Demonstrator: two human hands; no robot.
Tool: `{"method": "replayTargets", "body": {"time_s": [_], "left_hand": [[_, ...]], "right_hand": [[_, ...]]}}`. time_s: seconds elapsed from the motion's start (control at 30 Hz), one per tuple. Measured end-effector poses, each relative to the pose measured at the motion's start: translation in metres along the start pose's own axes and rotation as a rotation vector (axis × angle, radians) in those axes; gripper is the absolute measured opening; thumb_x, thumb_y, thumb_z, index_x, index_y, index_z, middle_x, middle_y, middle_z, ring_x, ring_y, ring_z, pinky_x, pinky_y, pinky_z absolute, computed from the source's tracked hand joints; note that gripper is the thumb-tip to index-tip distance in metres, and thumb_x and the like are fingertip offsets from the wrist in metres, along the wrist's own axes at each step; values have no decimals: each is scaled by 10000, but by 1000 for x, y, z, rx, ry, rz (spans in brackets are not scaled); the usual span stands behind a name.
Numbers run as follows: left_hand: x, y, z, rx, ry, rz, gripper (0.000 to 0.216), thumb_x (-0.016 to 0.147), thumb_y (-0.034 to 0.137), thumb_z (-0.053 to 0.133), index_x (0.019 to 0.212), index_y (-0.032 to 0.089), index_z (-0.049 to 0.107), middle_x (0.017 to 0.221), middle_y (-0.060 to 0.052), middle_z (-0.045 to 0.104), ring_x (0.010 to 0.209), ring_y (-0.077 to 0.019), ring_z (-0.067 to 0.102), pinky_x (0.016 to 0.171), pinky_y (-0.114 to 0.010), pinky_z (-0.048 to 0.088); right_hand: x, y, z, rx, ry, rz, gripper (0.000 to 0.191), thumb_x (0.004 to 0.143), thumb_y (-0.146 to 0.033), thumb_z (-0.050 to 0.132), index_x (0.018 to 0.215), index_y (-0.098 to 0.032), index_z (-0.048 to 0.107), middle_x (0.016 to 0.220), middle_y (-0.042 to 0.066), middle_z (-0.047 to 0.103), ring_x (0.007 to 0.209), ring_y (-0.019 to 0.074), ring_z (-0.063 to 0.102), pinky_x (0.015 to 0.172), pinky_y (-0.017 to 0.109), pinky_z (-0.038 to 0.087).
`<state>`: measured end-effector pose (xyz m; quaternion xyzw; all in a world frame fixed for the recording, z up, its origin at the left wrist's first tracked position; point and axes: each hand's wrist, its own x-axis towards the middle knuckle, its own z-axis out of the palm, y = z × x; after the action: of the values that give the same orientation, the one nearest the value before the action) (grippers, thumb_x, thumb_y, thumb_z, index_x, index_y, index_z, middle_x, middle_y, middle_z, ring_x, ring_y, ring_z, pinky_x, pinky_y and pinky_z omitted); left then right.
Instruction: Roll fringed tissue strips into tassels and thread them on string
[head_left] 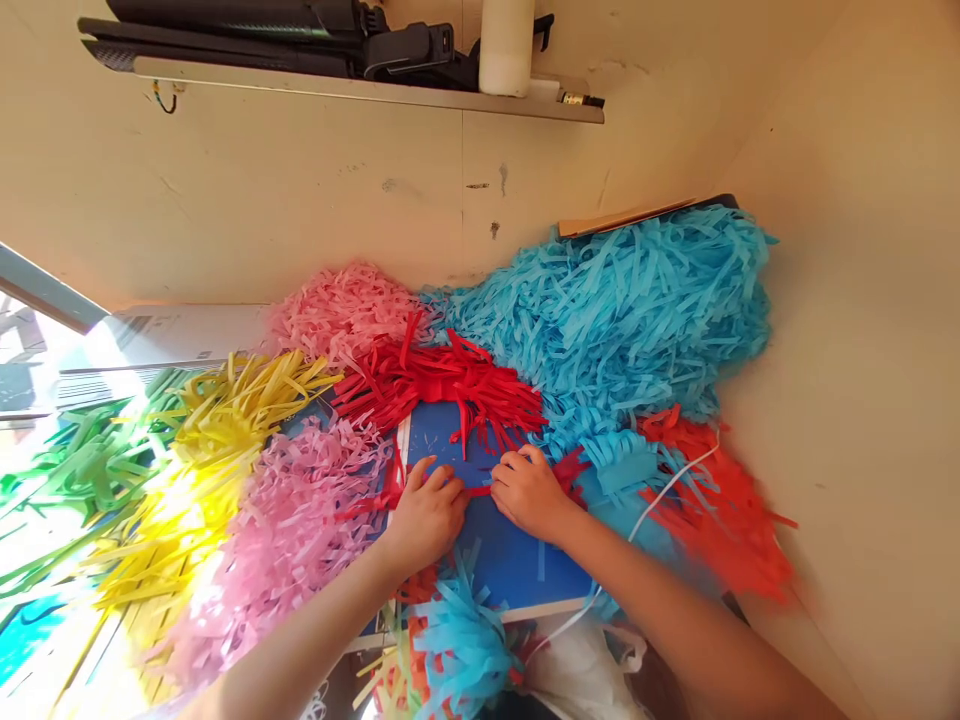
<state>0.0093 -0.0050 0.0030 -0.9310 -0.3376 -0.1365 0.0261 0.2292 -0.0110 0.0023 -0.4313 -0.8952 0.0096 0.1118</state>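
Note:
A narrow red strip of fringed paper (478,491) stretches between my two hands, low over a blue board (491,560). My left hand (427,512) pinches it at one side, and red fringe sticks out beyond the fingers. On the other side my right hand (529,492) is closed on the strip, its fingertips hidden underneath; more red fringe shows past the wrist. Just beyond both hands lies a bunch of red fringed paper (442,385), partly over the board's far edge.
A large light-blue fringe heap (622,310) leans on the wall at the right. Pink (349,310), lilac (300,510), yellow (202,470), green (82,460) and orange-red (720,500) fringes surround the board. A white cord (660,495) crosses near my right forearm. A shelf (375,92) hangs above.

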Motion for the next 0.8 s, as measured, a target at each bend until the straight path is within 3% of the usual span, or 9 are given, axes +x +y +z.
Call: {"method": "replayTargets", "body": {"time_s": [0.13,0.23,0.4,0.5,0.67,0.8], "left_hand": [[10,2,4,6,39,-18,166,945,193,539,882,228,688,849,-38,687,978,-241,566,1025,-492,333],[11,3,7,-5,56,-13,192,958,172,519,889,226,690,842,-34,696,968,-230,573,1010,-481,327],[-1,1,11,-71,56,-20,210,978,194,498,1000,246,700,914,-31,730,954,-231,583,970,-457,334],[-9,-6,14,-165,46,-64,205,969,205,517,1020,252,711,893,-38,734,922,-239,588,921,-445,360],[-14,-24,22,-293,46,-176,168,933,304,605,859,244,744,872,-32,735,873,-218,607,810,-367,423],[-14,-31,23,-368,17,-258,153,884,335,674,793,240,752,821,-23,725,820,-193,620,757,-315,445]], "right_hand": [[5,3,3,66,6,87,125,892,-193,607,788,-200,677,919,38,699,953,208,528,920,427,276],[5,-2,5,24,25,89,83,911,-232,610,876,-207,680,984,58,695,997,232,517,938,446,267],[-6,-6,14,-45,47,44,257,999,-146,470,870,-210,683,847,40,689,876,194,520,864,395,297],[-16,2,17,50,67,50,223,1003,-174,501,922,-225,702,927,30,716,908,186,538,855,383,298],[-22,16,17,336,39,313,127,848,-228,757,735,-207,704,883,-1,704,930,178,563,826,338,321],[-19,20,13,369,-8,365,125,809,-214,788,708,-221,715,857,-21,676,907,159,560,793,304,328]]}}
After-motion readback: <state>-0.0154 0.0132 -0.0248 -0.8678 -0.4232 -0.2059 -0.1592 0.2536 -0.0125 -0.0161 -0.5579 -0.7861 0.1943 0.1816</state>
